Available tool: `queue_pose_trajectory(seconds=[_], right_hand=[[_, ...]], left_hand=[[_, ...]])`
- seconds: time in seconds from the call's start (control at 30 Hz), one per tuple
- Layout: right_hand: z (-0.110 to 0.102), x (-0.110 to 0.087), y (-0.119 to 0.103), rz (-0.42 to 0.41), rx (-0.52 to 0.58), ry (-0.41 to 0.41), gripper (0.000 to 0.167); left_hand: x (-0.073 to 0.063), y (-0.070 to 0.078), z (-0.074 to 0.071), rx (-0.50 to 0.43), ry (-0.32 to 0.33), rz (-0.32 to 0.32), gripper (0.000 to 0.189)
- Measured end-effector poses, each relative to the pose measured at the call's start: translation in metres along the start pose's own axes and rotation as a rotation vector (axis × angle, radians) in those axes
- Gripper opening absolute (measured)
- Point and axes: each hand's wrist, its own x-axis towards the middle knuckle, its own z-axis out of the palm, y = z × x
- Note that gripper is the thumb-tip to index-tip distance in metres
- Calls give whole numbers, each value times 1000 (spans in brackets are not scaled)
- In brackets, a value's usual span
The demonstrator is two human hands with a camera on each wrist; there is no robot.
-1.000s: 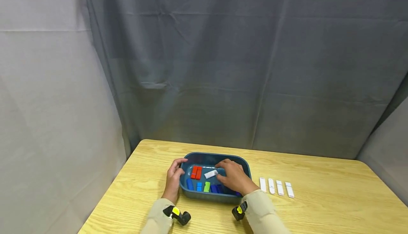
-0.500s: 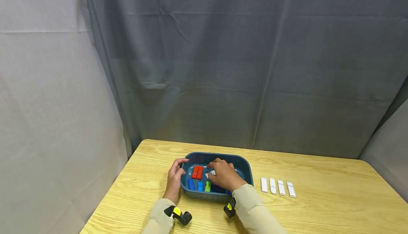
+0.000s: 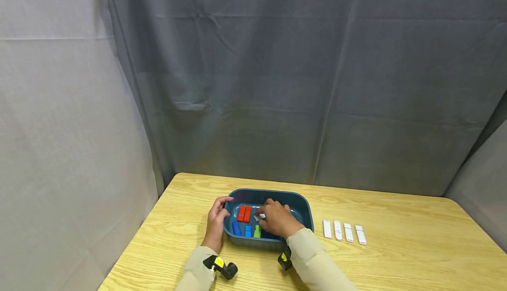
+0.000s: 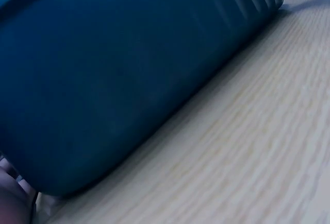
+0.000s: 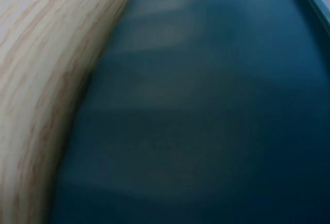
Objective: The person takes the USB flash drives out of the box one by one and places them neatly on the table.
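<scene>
My left hand holds the left end of a dark teal plastic bin, with the thumb and a finger at its rim. In the left wrist view, fingers show low beside the bin's outer wall. Inside the bin my right hand pinches a white USB stick between thumb and fingers; the hand hides much of it. Close by lie two red USB sticks side by side. Along the near wall are a dark blue stick, a light blue one and a green one.
Several white USB sticks stand in a row on the wooden table, right of the bin. A grey curtain hangs behind the table. The right wrist view is filled mostly by the bin's outer wall.
My right hand has moved left within the bin to the white USB stick and closed its fingertips on it. The left hand has stayed at the bin's left end.
</scene>
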Motion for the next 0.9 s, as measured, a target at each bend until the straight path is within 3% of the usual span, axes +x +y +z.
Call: queue_pose_trajectory(seconds=[0.9], right_hand=[[2, 2, 1, 22, 29, 13, 14]], left_hand=[[1, -2, -1, 13, 8, 24, 45]])
